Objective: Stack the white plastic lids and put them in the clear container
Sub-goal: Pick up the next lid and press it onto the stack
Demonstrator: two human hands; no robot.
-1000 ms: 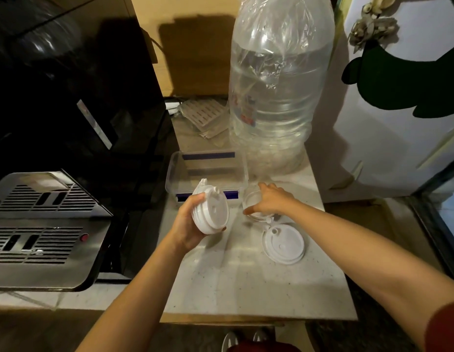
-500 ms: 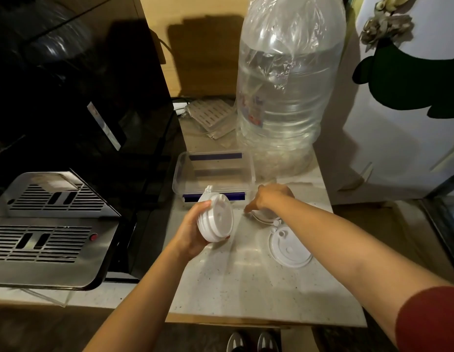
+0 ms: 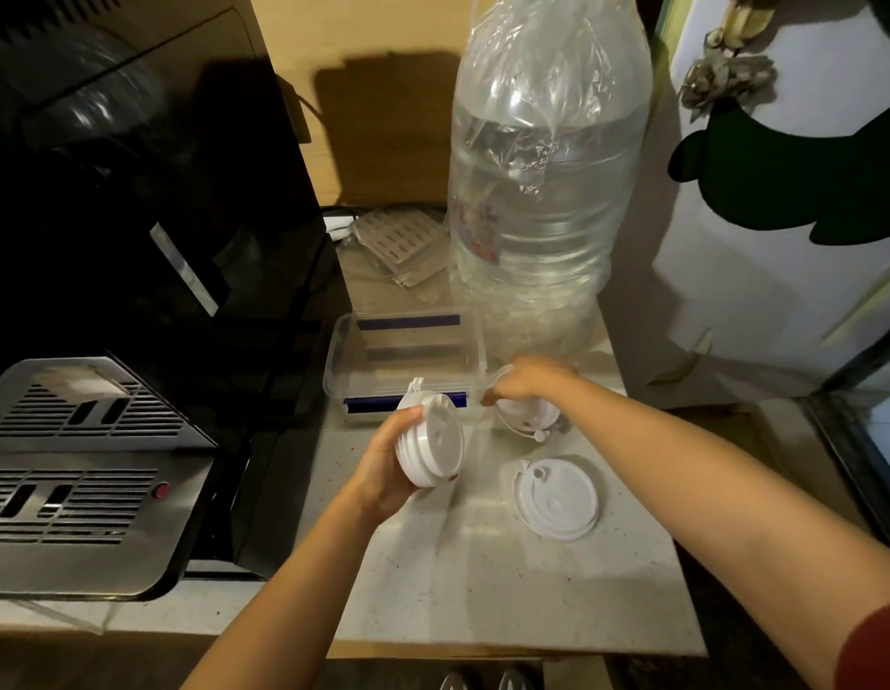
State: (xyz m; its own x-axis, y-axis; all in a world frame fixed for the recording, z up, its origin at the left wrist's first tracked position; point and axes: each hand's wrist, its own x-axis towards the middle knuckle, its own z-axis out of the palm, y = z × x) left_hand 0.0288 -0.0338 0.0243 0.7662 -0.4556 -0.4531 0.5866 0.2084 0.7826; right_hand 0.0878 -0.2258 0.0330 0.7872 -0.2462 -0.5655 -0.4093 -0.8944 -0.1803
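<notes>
Pale desk (image 3: 483, 580) mid-frame: left hand (image 3: 388, 465) gripped a lid stack (image 3: 430, 445); right hand (image 3: 530, 381) closed over another lid (image 3: 525, 420) beside the clear container (image 3: 333, 371).

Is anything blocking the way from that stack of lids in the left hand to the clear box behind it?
Nothing visible does. The left hand holds the stack of lids just in front of the clear container, whose top is open. The right hand works on another lid off to the side.
</notes>
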